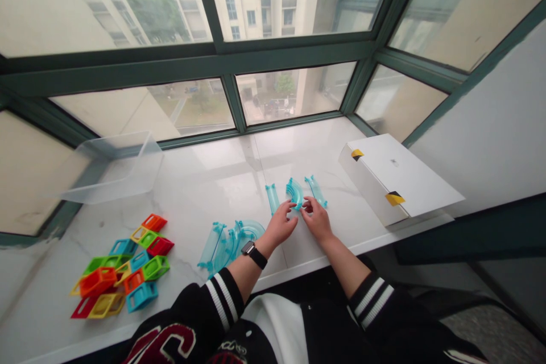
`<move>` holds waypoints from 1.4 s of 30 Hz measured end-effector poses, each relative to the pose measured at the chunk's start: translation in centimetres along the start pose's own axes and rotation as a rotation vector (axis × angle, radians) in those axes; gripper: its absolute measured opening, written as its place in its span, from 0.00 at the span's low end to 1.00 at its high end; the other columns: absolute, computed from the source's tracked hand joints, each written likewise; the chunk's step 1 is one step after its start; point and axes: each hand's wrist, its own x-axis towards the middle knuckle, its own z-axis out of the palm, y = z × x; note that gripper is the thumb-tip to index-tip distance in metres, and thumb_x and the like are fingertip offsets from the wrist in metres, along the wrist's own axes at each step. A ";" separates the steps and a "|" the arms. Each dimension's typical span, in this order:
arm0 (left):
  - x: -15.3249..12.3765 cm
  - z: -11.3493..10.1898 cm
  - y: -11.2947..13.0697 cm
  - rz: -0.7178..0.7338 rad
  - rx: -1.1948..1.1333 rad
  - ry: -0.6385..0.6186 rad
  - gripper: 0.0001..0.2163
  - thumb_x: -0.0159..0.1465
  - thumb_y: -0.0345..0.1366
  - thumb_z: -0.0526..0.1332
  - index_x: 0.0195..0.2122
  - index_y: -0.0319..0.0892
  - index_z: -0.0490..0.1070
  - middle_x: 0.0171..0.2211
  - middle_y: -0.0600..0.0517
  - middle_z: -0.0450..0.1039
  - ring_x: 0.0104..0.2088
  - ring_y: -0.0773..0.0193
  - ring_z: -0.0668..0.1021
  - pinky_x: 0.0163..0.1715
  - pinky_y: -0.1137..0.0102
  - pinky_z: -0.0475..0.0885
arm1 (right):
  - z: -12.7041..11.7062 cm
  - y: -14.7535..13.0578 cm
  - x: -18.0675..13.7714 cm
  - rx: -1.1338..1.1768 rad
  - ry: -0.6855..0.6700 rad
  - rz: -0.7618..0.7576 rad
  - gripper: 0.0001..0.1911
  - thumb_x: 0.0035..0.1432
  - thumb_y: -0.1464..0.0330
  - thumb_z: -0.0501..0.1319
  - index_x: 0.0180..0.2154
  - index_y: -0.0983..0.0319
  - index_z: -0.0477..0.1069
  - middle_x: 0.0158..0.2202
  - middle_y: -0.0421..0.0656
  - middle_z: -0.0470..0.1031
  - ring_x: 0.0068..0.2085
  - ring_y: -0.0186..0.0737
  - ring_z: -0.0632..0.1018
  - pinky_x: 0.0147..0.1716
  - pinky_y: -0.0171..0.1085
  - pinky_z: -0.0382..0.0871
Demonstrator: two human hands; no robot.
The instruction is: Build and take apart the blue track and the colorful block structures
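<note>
Near the middle of the counter, my two hands meet at a translucent blue curved track piece (294, 190), which looks like more than one curve stacked together. My left hand (282, 224) has its fingertips on the curve's near left side. On the opposite side, my right hand (316, 219) pinches the near end with thumb and fingers. The fingertips partly cover that end. A straight blue track piece (272, 198) lies left of the curve, and another straight piece (316, 191) lies to its right.
More blue track pieces (230, 243) lie by my left forearm. Colourful block frames (128, 267) are clustered at the left. Behind them stands a clear plastic bin (140, 173). A white box (401, 176) with yellow-black tape sits at the right; windows border the counter (191, 176).
</note>
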 end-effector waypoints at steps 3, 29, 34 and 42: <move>0.0 0.1 -0.1 0.006 0.004 -0.004 0.22 0.64 0.31 0.63 0.60 0.45 0.72 0.70 0.40 0.63 0.57 0.52 0.78 0.50 0.57 0.80 | 0.1 -0.1 0.1 -0.018 0.004 -0.017 0.18 0.64 0.65 0.63 0.55 0.57 0.70 0.41 0.44 0.80 0.37 0.43 0.82 0.43 0.45 0.79; -0.2 -0.3 0.3 0.017 -0.015 0.023 0.22 0.63 0.31 0.64 0.59 0.43 0.73 0.69 0.37 0.62 0.54 0.53 0.79 0.47 0.60 0.80 | 0.0 0.0 -0.7 -0.072 0.019 -0.016 0.23 0.64 0.65 0.60 0.60 0.59 0.66 0.40 0.43 0.80 0.35 0.42 0.80 0.41 0.43 0.78; -1.6 -2.9 2.3 0.072 -0.051 0.124 0.18 0.65 0.33 0.62 0.56 0.44 0.74 0.64 0.39 0.68 0.45 0.61 0.81 0.40 0.66 0.80 | -0.1 0.6 -2.4 -0.054 0.033 0.002 0.22 0.64 0.66 0.59 0.59 0.59 0.66 0.37 0.42 0.79 0.37 0.43 0.81 0.44 0.43 0.79; -8.1 -12.8 2.8 0.048 -0.083 0.331 0.20 0.69 0.45 0.61 0.60 0.45 0.70 0.50 0.45 0.79 0.35 0.64 0.78 0.34 0.68 0.76 | -0.4 0.7 -2.7 -0.049 0.002 -0.005 0.15 0.63 0.65 0.59 0.52 0.59 0.70 0.37 0.44 0.80 0.38 0.45 0.82 0.45 0.45 0.79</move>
